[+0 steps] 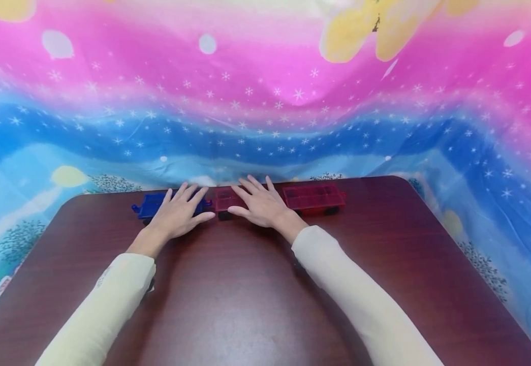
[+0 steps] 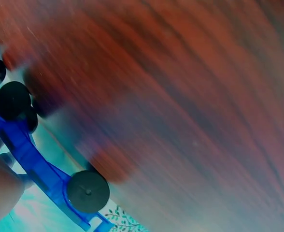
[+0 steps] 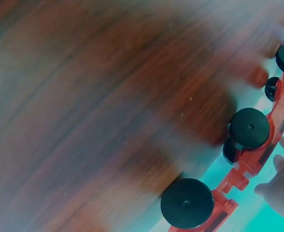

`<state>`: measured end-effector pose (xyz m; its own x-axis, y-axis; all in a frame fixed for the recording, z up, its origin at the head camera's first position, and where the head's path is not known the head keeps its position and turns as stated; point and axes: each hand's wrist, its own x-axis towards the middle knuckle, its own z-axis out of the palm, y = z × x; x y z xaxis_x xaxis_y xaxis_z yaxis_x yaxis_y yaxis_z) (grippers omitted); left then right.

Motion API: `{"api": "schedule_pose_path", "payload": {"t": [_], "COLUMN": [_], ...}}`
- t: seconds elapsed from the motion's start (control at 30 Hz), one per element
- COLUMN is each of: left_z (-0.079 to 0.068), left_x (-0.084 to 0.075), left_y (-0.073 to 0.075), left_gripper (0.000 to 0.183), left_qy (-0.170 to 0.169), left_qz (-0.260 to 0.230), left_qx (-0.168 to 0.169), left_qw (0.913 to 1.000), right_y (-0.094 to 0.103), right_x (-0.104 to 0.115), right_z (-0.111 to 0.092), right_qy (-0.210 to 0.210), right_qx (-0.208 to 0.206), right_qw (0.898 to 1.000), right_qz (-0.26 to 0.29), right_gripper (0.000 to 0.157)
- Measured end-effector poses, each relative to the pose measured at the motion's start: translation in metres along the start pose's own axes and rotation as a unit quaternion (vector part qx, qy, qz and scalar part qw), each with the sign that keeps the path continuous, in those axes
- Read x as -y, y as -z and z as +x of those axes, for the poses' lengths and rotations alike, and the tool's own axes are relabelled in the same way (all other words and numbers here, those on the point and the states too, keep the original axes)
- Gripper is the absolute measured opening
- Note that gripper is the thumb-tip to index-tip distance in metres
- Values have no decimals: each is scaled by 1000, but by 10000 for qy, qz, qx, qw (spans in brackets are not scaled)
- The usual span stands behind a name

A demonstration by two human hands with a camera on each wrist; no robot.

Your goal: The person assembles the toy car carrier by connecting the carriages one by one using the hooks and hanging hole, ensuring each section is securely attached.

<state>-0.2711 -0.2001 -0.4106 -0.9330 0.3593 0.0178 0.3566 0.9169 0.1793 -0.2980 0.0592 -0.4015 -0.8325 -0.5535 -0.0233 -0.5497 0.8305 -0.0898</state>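
Observation:
A row of toy train wagons stands along the far table edge: a blue wagon (image 1: 150,206) at the left, a red wagon (image 1: 223,200) in the middle, another red wagon (image 1: 313,197) at the right. My left hand (image 1: 178,213) lies over the blue wagon, fingers straight and spread, hiding part of it. Over the middle red wagon spreads my right hand (image 1: 262,203), covering its right portion. Whether the palms touch the wagons cannot be seen. The left wrist view has the blue side (image 2: 40,171) with black wheels; the right wrist view shows a red coupling (image 3: 236,178) between the red wagons.
The dark reddish-brown table (image 1: 233,305) has rounded far corners and a glossy reflection. Right behind the wagons hangs a pink and blue cloth (image 1: 256,117) with snowflake prints, which also runs down both sides of the table.

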Motion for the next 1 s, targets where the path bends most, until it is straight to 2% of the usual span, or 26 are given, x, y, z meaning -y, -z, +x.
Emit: {"api": "schedule_pose_path", "payload": {"t": [0.47,0.73,1.0], "left_z": [1,2,7], "left_x": [-12,-23,-35], "left_y": [0,2,2], "left_gripper": [85,82,81], "left_qy": [44,37,-115], "left_qz": [0,16,9], "left_qx": [-332,-386,-484], "left_qw": [9994,9992,9988], "right_y": [8,7,14], "right_x": [-18,-37,-65], "right_z": [-16,-26,-42], "right_qy": [-174,-229,-465], "right_qx": [-142,-235,-374], "right_qw": [9997,9994,9982], "right_qz": [-28,73,43], "right_gripper": [77,79,78]}}
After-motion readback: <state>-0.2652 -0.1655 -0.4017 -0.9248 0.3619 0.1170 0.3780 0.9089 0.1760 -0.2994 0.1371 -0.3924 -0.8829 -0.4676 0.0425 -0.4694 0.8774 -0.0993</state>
